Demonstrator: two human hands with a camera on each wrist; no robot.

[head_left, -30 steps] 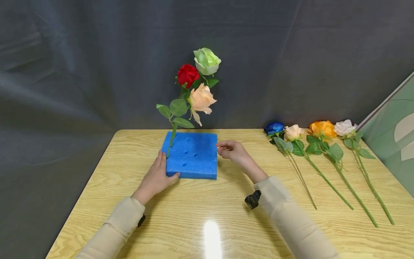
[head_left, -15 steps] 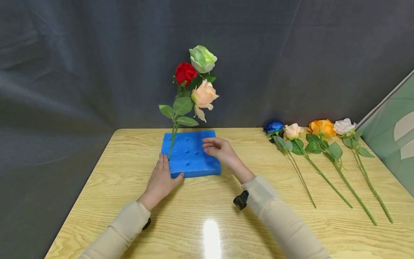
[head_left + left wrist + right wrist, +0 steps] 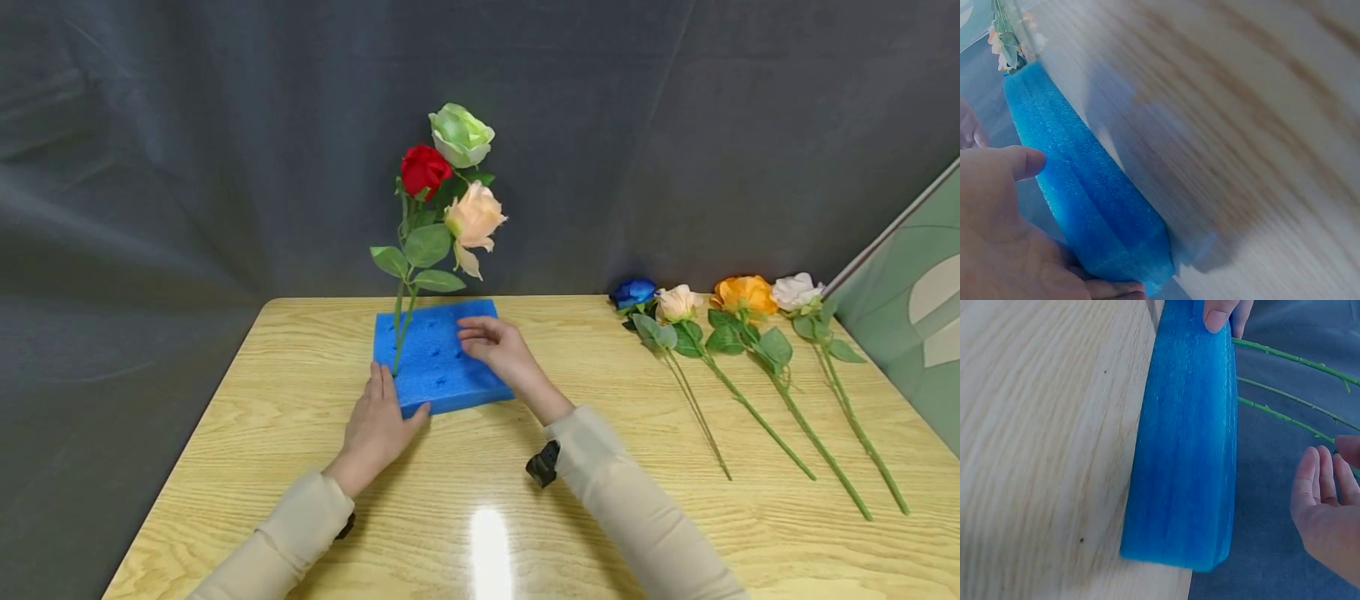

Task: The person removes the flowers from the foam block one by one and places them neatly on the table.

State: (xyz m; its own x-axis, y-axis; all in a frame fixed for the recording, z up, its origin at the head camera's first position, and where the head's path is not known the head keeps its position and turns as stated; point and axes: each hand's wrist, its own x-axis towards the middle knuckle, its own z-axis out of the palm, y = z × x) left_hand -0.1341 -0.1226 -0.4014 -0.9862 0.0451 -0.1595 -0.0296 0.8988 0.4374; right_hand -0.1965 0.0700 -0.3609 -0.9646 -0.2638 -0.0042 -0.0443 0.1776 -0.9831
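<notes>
A blue foam block with several small holes in its top lies on the table, slightly turned. My left hand holds its near left corner, thumb on the front face and fingers along the left side; the left wrist view shows the thumb on the foam. Over the block's right part hovers my right hand, fingers loosely bent and holding nothing. Upright in the block's left side stand artificial roses: one red, one pale green and one peach. Their green stems show in the right wrist view.
To the right on the wooden table lie more artificial roses in a row: blue, pale peach, orange and white. A dark cloth hangs behind the table. A green panel stands at the right.
The block has turned counterclockwise, its right side swinging away, with the upright roses shifting along. My right hand has moved left from beside the block to over it; the left keeps its hold.
</notes>
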